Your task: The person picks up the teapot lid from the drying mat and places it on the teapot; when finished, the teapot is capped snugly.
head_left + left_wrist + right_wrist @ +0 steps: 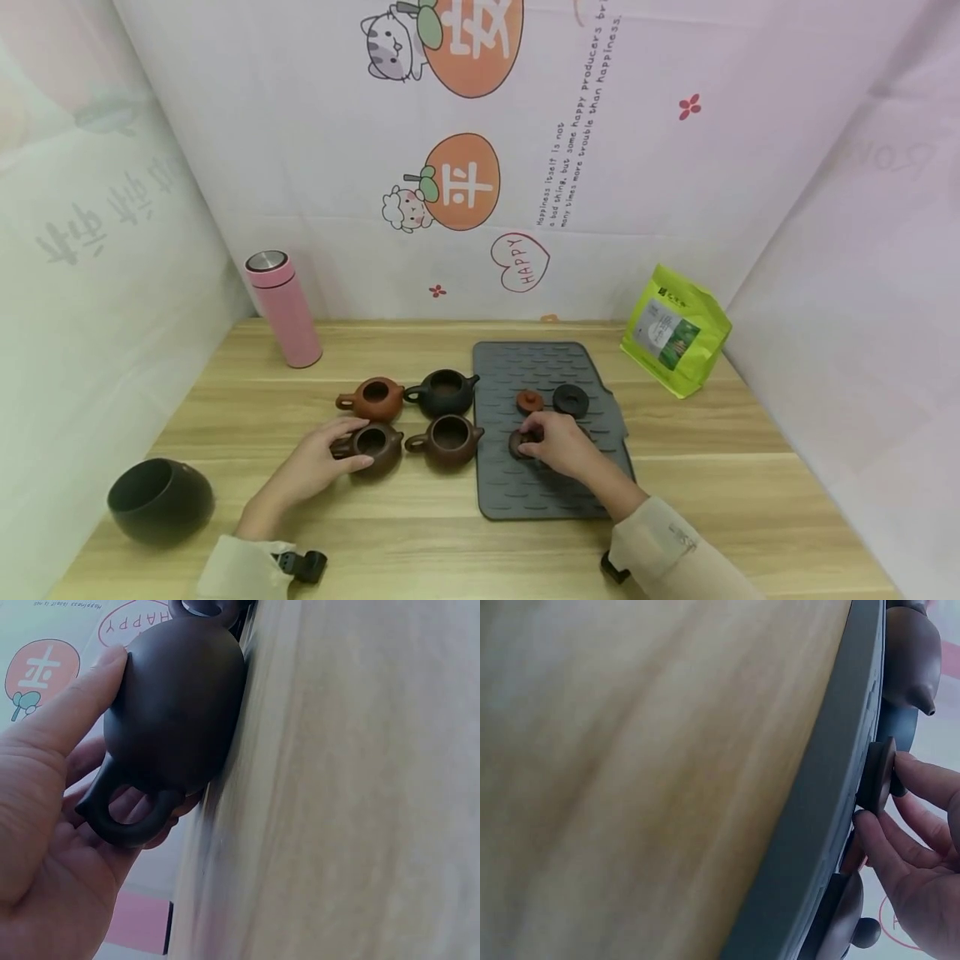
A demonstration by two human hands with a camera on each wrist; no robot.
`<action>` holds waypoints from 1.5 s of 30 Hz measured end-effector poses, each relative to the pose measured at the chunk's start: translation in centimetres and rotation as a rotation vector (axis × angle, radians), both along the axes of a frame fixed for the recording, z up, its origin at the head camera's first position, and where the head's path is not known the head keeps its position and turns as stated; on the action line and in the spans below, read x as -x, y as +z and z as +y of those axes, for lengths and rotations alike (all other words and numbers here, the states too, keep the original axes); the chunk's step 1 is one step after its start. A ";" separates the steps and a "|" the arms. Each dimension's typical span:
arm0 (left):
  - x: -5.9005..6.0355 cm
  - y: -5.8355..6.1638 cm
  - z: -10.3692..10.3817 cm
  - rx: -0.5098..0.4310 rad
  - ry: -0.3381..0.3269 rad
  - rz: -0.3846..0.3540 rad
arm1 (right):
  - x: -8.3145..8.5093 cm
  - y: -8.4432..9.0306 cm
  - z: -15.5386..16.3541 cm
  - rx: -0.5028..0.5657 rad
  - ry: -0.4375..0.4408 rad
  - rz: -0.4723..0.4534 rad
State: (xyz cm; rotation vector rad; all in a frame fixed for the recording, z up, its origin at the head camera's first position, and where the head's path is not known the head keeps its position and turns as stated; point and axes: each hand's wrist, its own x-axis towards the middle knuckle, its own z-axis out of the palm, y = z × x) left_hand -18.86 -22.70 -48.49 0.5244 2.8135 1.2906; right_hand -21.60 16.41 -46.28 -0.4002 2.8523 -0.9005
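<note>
Four lidless clay teapots stand in a square left of a grey ribbed mat (551, 483). My left hand (339, 447) grips the dark brown front-left teapot (378, 447) by its handle side; in the left wrist view the thumb lies on the teapot's (176, 705) body and fingers sit behind its loop handle. My right hand (534, 442) pinches a dark lid (519, 443) on the mat; the right wrist view shows fingertips round the lid (876, 774) and its knob, close against the mat (817, 825). A reddish lid (529, 402) and a black lid (571, 400) lie farther back.
The other teapots are reddish (372, 398), black (444, 392) and brown (448, 440). A pink flask (283, 310) stands back left, a green pouch (675, 331) back right, a dark bowl (160, 500) front left. Printed sheets wall in the wooden table (750, 483).
</note>
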 end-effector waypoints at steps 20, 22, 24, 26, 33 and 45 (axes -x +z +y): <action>0.1 -0.2 -0.1 -0.023 0.013 0.039 | 0.7 4.0 -2.4 0.095 -0.049 0.099; 0.1 -0.1 -0.1 -0.028 0.012 0.039 | 0.8 4.5 -3.2 0.103 -0.025 0.102; 0.1 -0.1 -0.1 -0.033 0.012 0.038 | 0.8 5.0 -4.0 0.120 0.005 0.096; 0.0 -0.1 -0.1 -0.035 0.015 0.036 | 0.9 5.4 -4.9 0.140 0.035 0.078; -0.3 -0.1 -0.1 -0.029 0.031 0.024 | 1.3 6.2 -8.3 0.154 0.112 0.066; 0.1 0.0 -0.1 -0.035 0.046 -0.021 | 2.2 5.7 -13.4 0.137 0.241 0.071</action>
